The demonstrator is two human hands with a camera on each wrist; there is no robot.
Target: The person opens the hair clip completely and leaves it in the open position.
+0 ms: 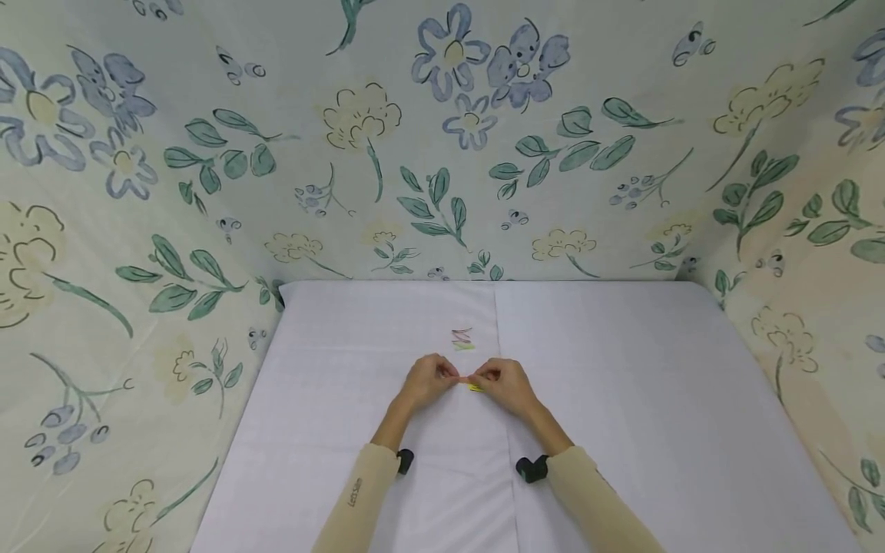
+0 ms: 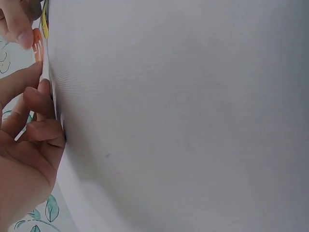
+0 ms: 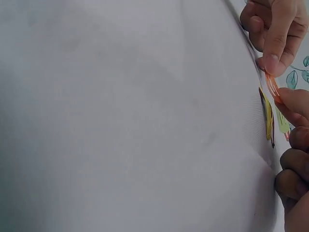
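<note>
**Orange strip (image 1: 464,379) pinched between two sets of fingertips**

From my remote seat I see both hands working together low over the white-covered counter (image 1: 636,399). The left hand (image 1: 430,380) pinches one end of the strip between thumb and finger; the right hand (image 1: 506,384) pinches the other. The strip spans the short gap between them, just above the white cover or on it; I cannot tell which.

I judge it very light and thin, bendy rather than stiff, and easy to crease or kink with too firm a squeeze. White lines run along it, and I cannot tell whether it is paper or plastic. I would hold it by the extreme ends, fingertips only, leaving the middle free.

A yellow piece (image 1: 476,388) lies just beside the right fingertips, on the person's side of the strip. Farther off, beyond the hands, rest some zigzag pieces (image 1: 462,338).
</note>
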